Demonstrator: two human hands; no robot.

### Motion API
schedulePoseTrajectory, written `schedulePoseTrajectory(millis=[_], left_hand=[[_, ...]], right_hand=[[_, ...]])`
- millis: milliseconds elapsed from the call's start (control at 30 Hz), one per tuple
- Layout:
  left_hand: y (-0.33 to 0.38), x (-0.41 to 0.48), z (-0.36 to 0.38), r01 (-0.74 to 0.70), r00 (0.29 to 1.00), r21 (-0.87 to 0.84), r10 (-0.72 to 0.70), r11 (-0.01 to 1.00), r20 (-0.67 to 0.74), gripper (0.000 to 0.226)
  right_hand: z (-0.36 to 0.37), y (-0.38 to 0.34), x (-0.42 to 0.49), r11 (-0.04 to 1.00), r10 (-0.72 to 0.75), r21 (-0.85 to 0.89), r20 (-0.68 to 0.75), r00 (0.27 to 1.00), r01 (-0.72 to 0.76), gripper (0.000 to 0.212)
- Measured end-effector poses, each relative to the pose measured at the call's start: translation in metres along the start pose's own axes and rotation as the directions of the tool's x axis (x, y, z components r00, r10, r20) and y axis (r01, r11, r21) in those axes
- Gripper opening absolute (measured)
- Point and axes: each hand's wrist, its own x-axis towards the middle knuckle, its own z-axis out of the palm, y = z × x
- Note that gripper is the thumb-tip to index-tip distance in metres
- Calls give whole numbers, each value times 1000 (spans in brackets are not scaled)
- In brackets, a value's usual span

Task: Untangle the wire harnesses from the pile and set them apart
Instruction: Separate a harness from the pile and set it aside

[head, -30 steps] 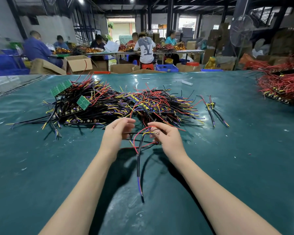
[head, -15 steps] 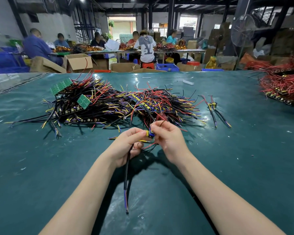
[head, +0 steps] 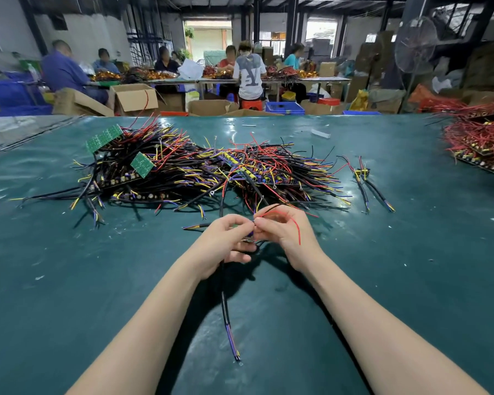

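Observation:
A big tangled pile of wire harnesses (head: 200, 169), black, red, yellow and purple with small green boards, lies across the green table (head: 69, 295). Just in front of it my left hand (head: 226, 243) and my right hand (head: 285, 232) meet, both pinching one harness (head: 226, 312) at its small board end. Its black cable hangs down toward me, ending in purple and yellow tips. A red wire loops over the back of my right hand. One separated harness (head: 364, 181) lies alone to the right of the pile.
A second heap of red-wired harnesses (head: 479, 138) sits at the table's far right edge. Beyond the table stand cardboard boxes (head: 134, 98), blue crates and several seated people at another bench. A floor fan (head: 415, 44) stands at the back right.
My hands have drawn closer together with the harness. Its cable end has swung right, and a red wire now arcs over my right hand.

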Motion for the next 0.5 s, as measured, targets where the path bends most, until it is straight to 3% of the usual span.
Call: schedulePoseTrajectory(millis=[100,167,333,500], left_hand=[[-1,-3,4,-77,996,66,80,995,-48,16],[0,-3,6,-111,992,-9,110,994,-59,15],[1,-4,9,-136,990,-216,127,967,-56,10],[5,-1,14,-102,995,-296,100,950,-23,15]], right_hand=[[0,-2,-3,997,-34,-73,-39,999,31,21],[1,-3,-4,997,-45,-66,-117,992,37,20],[2,-5,0,996,21,93,-253,967,2,21],[-11,-14,4,969,121,244,-353,928,-34,20]])
